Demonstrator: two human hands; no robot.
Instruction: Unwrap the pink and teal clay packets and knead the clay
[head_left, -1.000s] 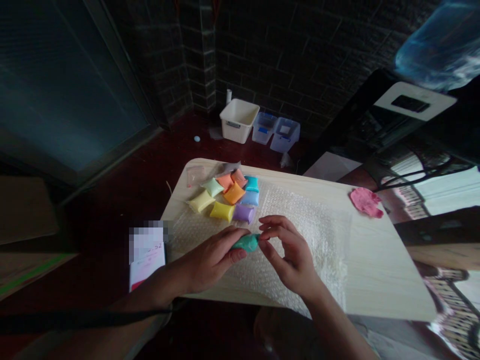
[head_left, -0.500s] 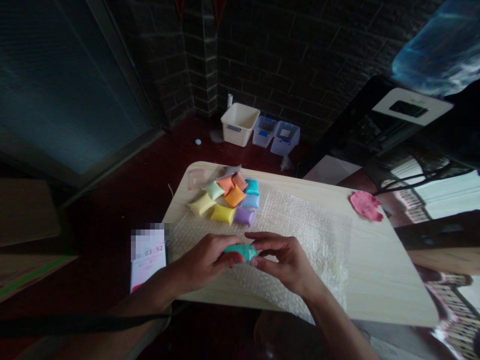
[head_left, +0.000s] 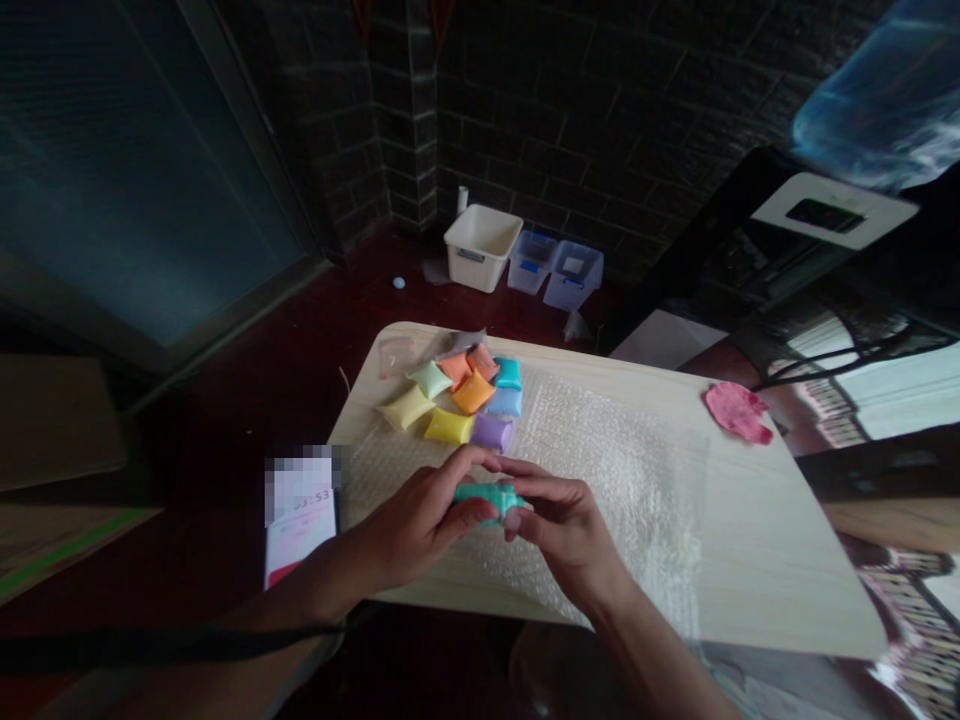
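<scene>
A small teal-green packet of what looks like soft modelling clay [head_left: 480, 494] is held between both hands above the table. My left hand [head_left: 427, 515] wraps its fingers and thumb around the left side of it. With thumb and fingertips, my right hand [head_left: 559, 515] pinches its right end. Beneath them lies a sheet of bubble wrap [head_left: 622, 470]. Just beyond the hands sits a cluster of coloured packets, among them a yellow packet [head_left: 448, 427], a purple packet [head_left: 492, 432], an orange packet [head_left: 474, 391] and a turquoise packet [head_left: 508, 373].
A flattened pink piece [head_left: 739, 411] lies at the right of the pale wooden table [head_left: 780, 540]. A phone [head_left: 302, 530] showing a timer is at the left edge. On the floor behind stand a white basket [head_left: 480, 255] and two clear bins [head_left: 571, 280].
My right fingers have closed in and now pinch the packet's right end. My left fingers have lifted a little over the top. The view has shifted slightly.
</scene>
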